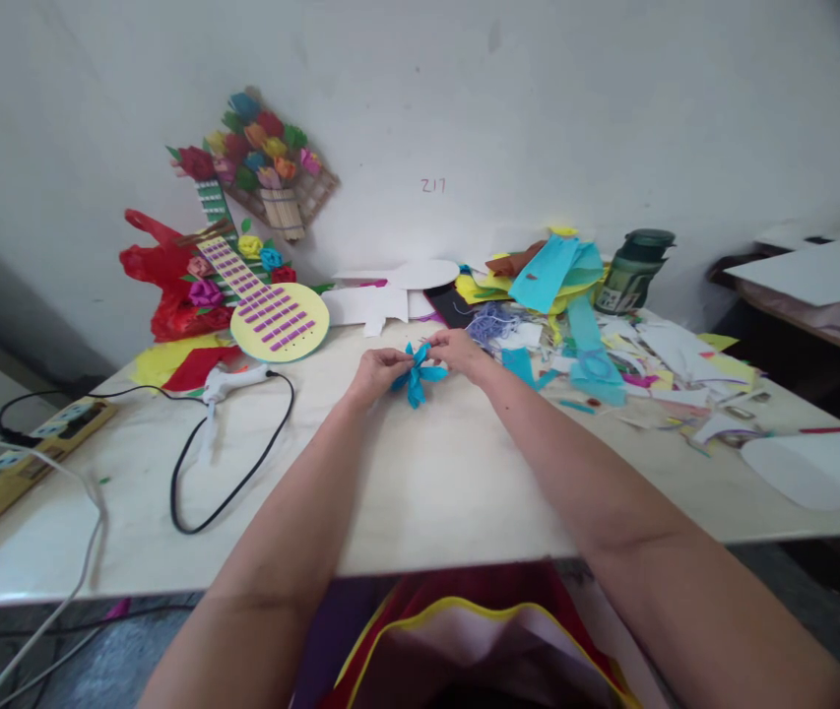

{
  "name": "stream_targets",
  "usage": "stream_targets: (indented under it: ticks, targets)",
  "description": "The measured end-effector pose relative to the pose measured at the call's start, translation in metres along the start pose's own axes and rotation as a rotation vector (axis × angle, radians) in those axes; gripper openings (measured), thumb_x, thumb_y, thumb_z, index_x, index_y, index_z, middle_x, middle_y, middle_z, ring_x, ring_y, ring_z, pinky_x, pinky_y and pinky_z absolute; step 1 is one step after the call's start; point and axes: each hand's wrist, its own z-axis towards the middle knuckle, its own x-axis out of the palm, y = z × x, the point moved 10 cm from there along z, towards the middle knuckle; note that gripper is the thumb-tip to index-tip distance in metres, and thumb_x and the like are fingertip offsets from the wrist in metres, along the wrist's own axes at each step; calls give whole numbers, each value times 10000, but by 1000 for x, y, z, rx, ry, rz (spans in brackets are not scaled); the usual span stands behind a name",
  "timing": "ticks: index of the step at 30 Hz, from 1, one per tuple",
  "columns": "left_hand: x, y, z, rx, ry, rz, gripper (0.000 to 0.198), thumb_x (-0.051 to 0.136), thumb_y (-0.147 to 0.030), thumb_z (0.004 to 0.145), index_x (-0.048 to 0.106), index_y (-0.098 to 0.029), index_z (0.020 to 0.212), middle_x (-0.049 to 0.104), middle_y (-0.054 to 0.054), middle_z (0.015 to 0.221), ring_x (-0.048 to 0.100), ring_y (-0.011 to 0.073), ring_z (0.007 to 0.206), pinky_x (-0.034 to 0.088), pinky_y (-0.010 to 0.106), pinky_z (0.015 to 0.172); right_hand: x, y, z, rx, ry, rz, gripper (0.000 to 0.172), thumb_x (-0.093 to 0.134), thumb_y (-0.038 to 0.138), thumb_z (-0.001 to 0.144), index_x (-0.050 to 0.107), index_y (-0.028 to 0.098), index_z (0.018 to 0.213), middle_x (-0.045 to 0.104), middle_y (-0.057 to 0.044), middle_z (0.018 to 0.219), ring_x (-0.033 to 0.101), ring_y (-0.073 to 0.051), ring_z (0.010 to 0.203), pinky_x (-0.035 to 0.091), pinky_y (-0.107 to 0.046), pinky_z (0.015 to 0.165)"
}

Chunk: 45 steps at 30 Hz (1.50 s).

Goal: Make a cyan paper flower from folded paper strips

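A blue paper flower point(415, 386) with narrow, spread petals is held just above the middle of the table. From its left side, my left hand point(381, 374) pinches it near the centre, fingers closed. My right hand point(456, 353) is closed at the flower's upper right, fingertips pressed together by its top petals. What lies between the right fingertips is too small to make out clearly. Both forearms reach forward over the pale table point(434, 492).
At left lie a white glue gun point(234, 380) with a looping black cord and a power strip point(35, 463). A yellow paper guitar point(279, 323) and a flower bouquet point(264, 148) lean behind. Paper scraps point(656, 374) and a green bottle point(633, 271) are at right.
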Motion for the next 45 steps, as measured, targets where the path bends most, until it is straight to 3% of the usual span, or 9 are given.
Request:
stream_targets:
  ticks: [5, 9, 13, 19, 25, 33, 39, 45]
  targets:
    - [1, -8, 1, 72, -19, 67, 260, 681, -353, 588, 693, -118, 697, 625, 14, 573, 498, 98, 503, 382, 223, 503, 13, -7, 0, 26, 120, 88, 22, 545, 149, 561, 526, 139, 560, 446, 58, 446, 369, -50, 436, 259, -192, 426]
    - [-1, -17, -1, 104, -78, 69, 235, 679, -336, 577, 686, -120, 669, 651, 33, 605, 533, 115, 521, 413, 233, 527, 14, -10, 0, 45, 136, 150, 121, 578, 202, 555, 474, 151, 521, 388, 79, 407, 320, -42, 410, 232, -200, 424]
    - [0, -20, -1, 132, -82, 13, 256, 691, -337, 567, 673, -123, 709, 654, 36, 613, 559, 123, 531, 437, 238, 542, 11, -11, -1, 68, 112, 147, 122, 597, 214, 556, 500, 146, 530, 430, 67, 422, 363, -51, 428, 269, -208, 451]
    - [11, -24, -2, 178, 44, -16, 319, 704, -328, 576, 643, -121, 811, 646, 30, 634, 569, 123, 554, 445, 239, 559, 15, -17, 0, 91, 158, 174, 151, 653, 250, 545, 560, 132, 555, 550, 7, 510, 453, -78, 486, 312, -217, 477]
    - [16, -22, -3, 144, 113, -69, 329, 706, -349, 578, 636, -117, 801, 663, 51, 706, 598, 147, 617, 464, 259, 605, 18, -20, 1, 84, 184, 168, 126, 640, 229, 524, 579, 128, 569, 539, 13, 501, 456, -84, 486, 324, -225, 490]
    - [13, -12, -2, 26, 105, -58, 366, 708, -409, 563, 649, -109, 765, 650, 33, 620, 568, 130, 537, 428, 235, 522, 20, -17, 1, 39, 188, 142, 104, 592, 224, 507, 564, 131, 543, 444, 63, 439, 363, -59, 464, 281, -220, 493]
    - [11, -11, -2, -21, 40, -115, 360, 747, -396, 499, 628, -118, 695, 617, 10, 552, 531, 110, 486, 405, 228, 489, 19, -16, 3, 24, 167, 127, 104, 568, 214, 504, 572, 127, 561, 420, 67, 439, 343, -60, 472, 270, -219, 490]
    - [8, -12, -3, 5, -12, -189, 351, 748, -414, 507, 645, -135, 692, 637, 11, 609, 542, 110, 526, 423, 235, 527, 19, -11, 3, -7, 166, 137, 96, 558, 219, 522, 566, 128, 548, 437, 63, 461, 356, -61, 493, 277, -218, 514]
